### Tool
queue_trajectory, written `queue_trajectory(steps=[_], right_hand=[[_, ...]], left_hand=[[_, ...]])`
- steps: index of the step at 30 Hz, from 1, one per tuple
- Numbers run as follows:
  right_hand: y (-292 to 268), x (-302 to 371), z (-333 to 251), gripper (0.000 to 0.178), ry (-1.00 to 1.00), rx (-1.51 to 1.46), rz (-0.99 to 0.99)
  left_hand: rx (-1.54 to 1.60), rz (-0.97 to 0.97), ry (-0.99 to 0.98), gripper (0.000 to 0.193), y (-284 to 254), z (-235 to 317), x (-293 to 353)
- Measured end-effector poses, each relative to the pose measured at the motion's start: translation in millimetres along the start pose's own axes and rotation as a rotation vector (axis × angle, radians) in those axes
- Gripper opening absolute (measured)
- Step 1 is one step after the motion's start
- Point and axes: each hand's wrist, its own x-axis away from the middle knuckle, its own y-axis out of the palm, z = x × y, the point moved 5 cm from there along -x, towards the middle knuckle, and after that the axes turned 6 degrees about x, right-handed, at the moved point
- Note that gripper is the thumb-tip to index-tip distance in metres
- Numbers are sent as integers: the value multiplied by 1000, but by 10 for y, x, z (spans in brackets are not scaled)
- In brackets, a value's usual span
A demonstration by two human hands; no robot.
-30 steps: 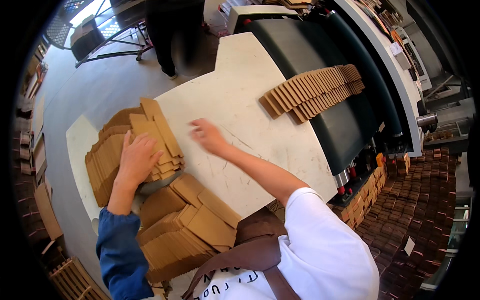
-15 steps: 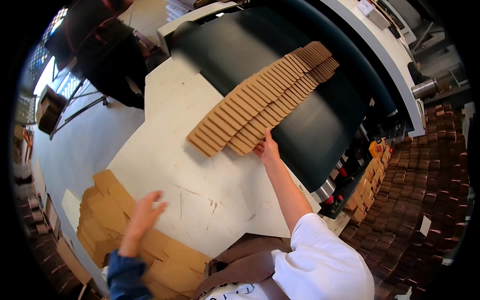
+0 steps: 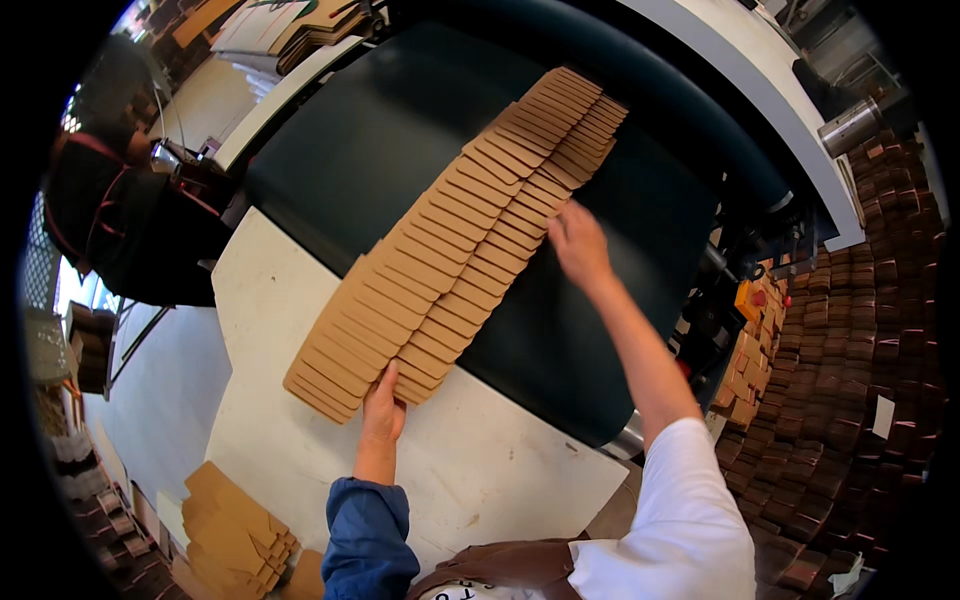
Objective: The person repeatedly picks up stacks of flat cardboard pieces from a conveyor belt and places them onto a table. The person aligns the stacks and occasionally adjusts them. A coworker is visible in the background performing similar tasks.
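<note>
brown cardboard pieces (image 3: 450,240) overlap across dark belt (image 3: 340,170) and white surface (image 3: 480,480); my left hand (image 3: 381,412) grips their near end; whether my right hand (image 3: 582,245) grips, i cannot tell.

The cardboard row (image 3: 440,255) partly hides the left grip (image 3: 380,415); the right grip (image 3: 582,250) looks slightly blurred; the lower edge cuts off the near-left cardboard stack (image 3: 230,530).

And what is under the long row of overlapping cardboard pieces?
The cardboard row extends over the white table and dark belt, which show on both sides. What lies directly beneath is covered; at its edge, the left hand shows only partly.
</note>
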Motion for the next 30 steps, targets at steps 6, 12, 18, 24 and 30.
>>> queue_trajectory(steps=[6, 12, 18, 24, 30], right_hand=[[325, -826, 673, 57, 0, 340, -149], [519, -757, 484, 57, -49, 294, -200], [112, 359, -1021, 45, -318, -73, -519], [302, -346, -512, 39, -169, -592, -313], [457, -163, -1071, 48, 73, -919, -557]], left_hand=[[-74, -155, -12, 49, 1145, -290, -739], [-42, 28, -42, 54, 1141, -463, -877], [-87, 13, -99, 66, -613, 191, 403], [-713, -434, -10, 113, 479, 891, 430], [-1232, -487, 763, 132, 1248, 661, -205]])
